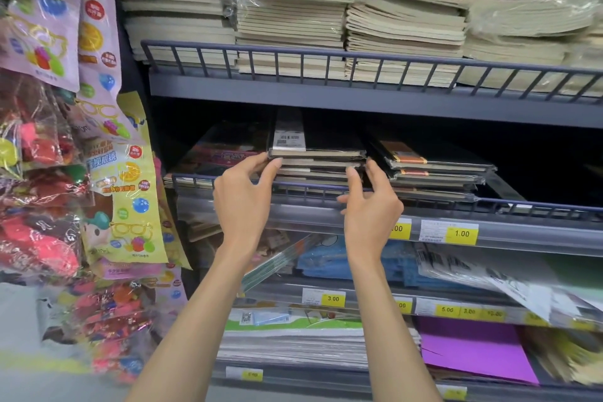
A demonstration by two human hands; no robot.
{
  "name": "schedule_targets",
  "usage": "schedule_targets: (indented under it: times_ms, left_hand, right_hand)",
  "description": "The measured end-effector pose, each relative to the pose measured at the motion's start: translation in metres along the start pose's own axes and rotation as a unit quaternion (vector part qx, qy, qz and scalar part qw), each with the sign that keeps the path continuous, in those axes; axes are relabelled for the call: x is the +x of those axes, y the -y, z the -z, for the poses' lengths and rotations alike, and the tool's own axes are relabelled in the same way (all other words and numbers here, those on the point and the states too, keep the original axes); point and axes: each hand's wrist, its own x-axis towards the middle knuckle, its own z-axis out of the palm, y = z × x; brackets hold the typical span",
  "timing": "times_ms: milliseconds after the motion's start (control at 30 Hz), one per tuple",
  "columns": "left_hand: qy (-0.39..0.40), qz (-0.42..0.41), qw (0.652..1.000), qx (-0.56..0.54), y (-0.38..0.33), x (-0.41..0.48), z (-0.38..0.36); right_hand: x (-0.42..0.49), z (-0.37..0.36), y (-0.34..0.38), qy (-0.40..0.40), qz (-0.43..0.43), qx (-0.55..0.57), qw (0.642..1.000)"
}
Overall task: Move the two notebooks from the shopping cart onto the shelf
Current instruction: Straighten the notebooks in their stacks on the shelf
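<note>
Dim shelf recesses, blurred warped edges.

Two hands at the black notebooks (pixel 321 153) on the middle shelf (pixel 456 206).
The left hand (pixel 243 192) pinches the pile's left front corner and the right hand (pixel 370 206) pinches its right front corner, just above the wire rail (pixel 195 179). The top notebook bears a white barcode label (pixel 289 138). An orange-banded dark stack (pixel 434 170) lies just beside it, and beige piles (pixel 293 10) fill the shelf above.
</note>
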Motion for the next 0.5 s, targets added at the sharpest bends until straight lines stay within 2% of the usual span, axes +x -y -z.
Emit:
schedule_targets:
  times_ms: [133, 500]
  left_hand:
    - [-0.013, 0.007, 1.000, -0.018, -0.0007, 0.0034, -0.0037]
    - [0.001, 0.042, 0.998, -0.055, 0.0079, 0.0101, -0.0083]
  right_hand:
    - [0.0014, -0.0028, -0.0015, -0.014, -0.016, 0.014, 1.000]
    - [0.0008, -0.0001, 0.0009, -0.021, 0.022, 0.001, 1.000]
